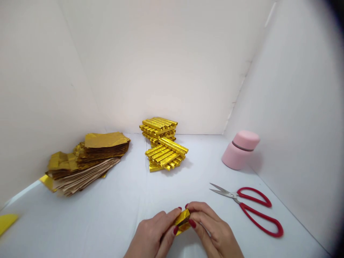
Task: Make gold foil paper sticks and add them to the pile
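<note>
"Where's the folded gold foil piece [182, 221]?"

"Pinched between both hands, well in front of the stacked gold foil sticks [165, 154]."

"How do the hands stand?"

"The left hand [152, 233] and the right hand [209, 225] are both closed in on it, their fingertips gripping the piece from either side. Neither hand is spread open."

"What's around the stack?"

"To its left lies a pile of gold-backed paper sheets [88, 161]. To its right stands a pink lidded jar [238, 152], and nearer, off to the right, lie red-handled scissors [256, 218] with the blades closed."
</note>
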Demonstrator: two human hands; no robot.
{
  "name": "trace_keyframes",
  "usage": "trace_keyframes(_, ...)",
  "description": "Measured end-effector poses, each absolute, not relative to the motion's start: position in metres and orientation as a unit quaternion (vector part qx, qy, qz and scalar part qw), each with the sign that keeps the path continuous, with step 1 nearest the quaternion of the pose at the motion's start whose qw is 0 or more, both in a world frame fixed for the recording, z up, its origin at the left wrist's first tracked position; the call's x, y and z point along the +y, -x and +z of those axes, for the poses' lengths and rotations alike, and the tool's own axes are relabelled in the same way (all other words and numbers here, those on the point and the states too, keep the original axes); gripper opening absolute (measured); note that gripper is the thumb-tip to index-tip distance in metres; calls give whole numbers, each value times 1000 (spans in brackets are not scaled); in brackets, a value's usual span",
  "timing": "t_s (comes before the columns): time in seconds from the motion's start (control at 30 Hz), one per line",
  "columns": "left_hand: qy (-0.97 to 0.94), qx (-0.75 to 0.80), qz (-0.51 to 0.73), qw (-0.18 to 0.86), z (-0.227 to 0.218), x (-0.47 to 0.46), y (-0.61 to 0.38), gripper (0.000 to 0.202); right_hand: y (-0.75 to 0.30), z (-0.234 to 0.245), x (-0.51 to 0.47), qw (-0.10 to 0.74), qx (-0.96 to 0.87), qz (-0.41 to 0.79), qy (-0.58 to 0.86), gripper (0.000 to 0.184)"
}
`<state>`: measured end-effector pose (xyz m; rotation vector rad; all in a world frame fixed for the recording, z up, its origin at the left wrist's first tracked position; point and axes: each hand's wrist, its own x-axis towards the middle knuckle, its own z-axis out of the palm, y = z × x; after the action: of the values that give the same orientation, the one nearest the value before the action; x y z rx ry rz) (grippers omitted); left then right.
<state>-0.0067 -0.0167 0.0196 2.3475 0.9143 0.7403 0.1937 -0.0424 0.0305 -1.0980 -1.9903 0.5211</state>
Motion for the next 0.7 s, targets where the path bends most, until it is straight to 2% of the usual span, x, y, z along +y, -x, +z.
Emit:
trace_keyframes(0.23,-862,334,274,264,21,-17,6,31,-193,26,-43,404,-782,132,457,10)
trace_keyframes(0.43,-862,331,279,263,18,-17,6,32,-194,28,-44,397,-799,115,437,16)
trace_keyframes(0.6,-868,322,277,258,18,-16,6,31,-197,32,-41,420,-820,8,389,15)
trace_keyframes(0.7,-870,316,282,253,18,-15,6,31,-199,29,-40,394,-832,-35,388,18)
